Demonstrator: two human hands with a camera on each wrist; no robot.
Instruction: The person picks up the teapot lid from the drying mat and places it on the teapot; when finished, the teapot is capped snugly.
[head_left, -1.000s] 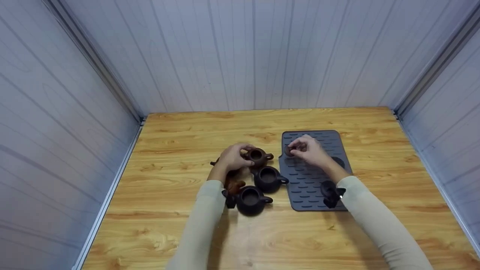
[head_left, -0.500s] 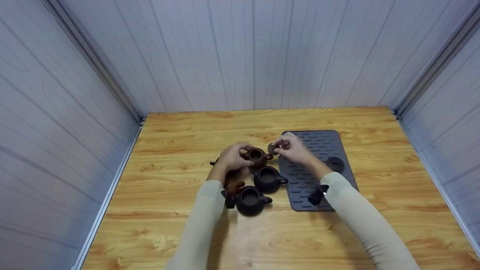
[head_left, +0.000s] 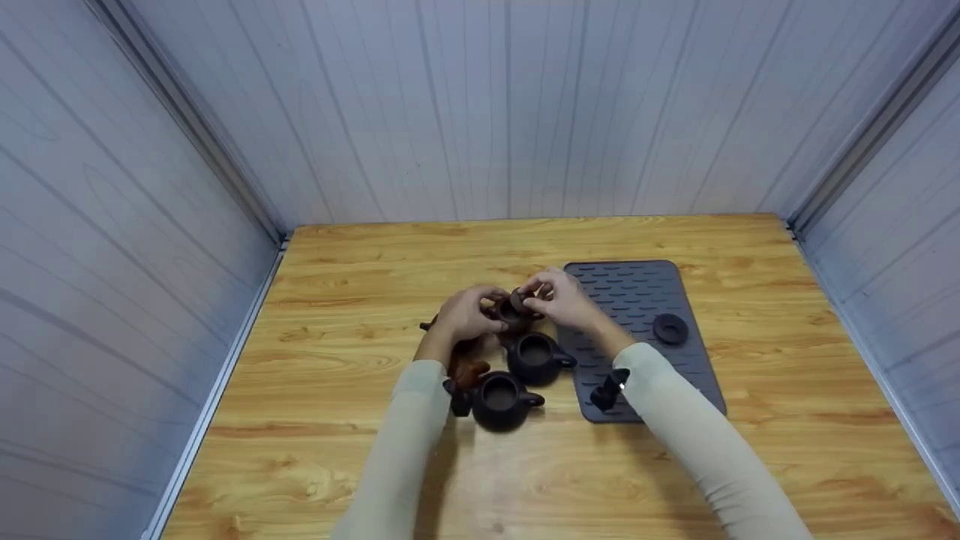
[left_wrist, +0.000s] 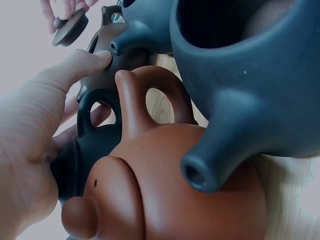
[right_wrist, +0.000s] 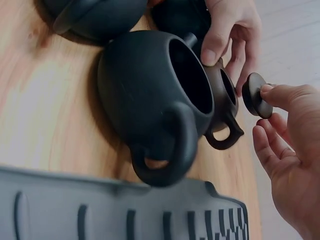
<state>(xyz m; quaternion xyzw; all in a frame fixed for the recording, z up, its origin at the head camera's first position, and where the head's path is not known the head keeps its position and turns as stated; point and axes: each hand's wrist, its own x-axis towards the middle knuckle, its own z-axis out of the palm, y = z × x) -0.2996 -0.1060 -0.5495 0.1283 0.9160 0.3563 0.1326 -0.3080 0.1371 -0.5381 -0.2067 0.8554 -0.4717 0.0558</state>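
Pinches a small brown lid [right_wrist: 254,100] by its knob with thumb and fingers of the right hand [head_left: 561,300], holding it tilted just above the open mouth of a small brown teapot [head_left: 517,324] — near the rim, yet apart from it in both wrist views. Grips that teapot with the left hand [head_left: 471,315], with the thumb on one side of the body and the other fingers partly hidden beyond it. Just beside, on the wood-patterned tabletop [head_left: 600,480], shows a black teapot [head_left: 535,366] and, nearer the person, a second black teapot [head_left: 501,411], both with mouths open and handles turned to the right. Under the left wrist, shows a reddish-brown teapot [left_wrist: 162,162] with its own lid [left_wrist: 117,185] seated, and next to it, close by the left palm, a further dark teapot [left_wrist: 95,145], largely covered by the hand in the head view. To the right, has a grey mat [head_left: 622,285] with rows of short ribs, partly crossed by the right forearm and bearing a dark ring-shaped piece [head_left: 670,329] — too small to identify. Wears pale sleeves [head_left: 697,442] and a black device [head_left: 609,390] at each wrist. Ends, behind the tabletop, at pale wall panels [head_left: 480,112].
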